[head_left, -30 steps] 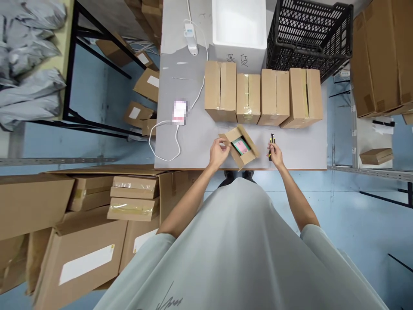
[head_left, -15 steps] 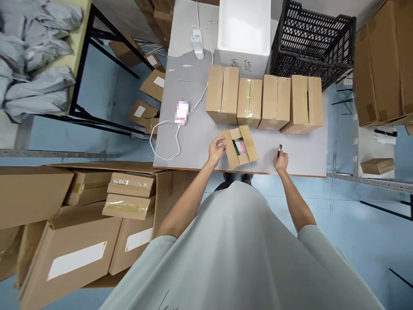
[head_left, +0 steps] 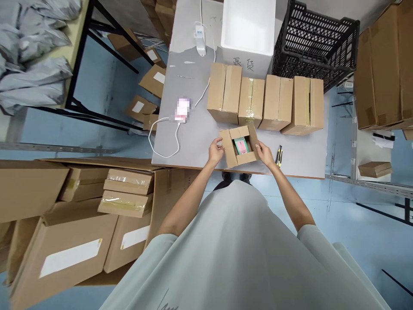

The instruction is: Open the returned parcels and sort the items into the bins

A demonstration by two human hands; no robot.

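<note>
The left hand [head_left: 215, 151] and right hand [head_left: 265, 154], half-curled, hold an open box [head_left: 229, 148] near the front edge of the table [head_left: 196, 146].

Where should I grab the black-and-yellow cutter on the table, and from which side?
Probably mid-body, from above, pinching across the width: the cutter is slim and lies flat, lengthwise away from the person, just right of the right hand.
</note>
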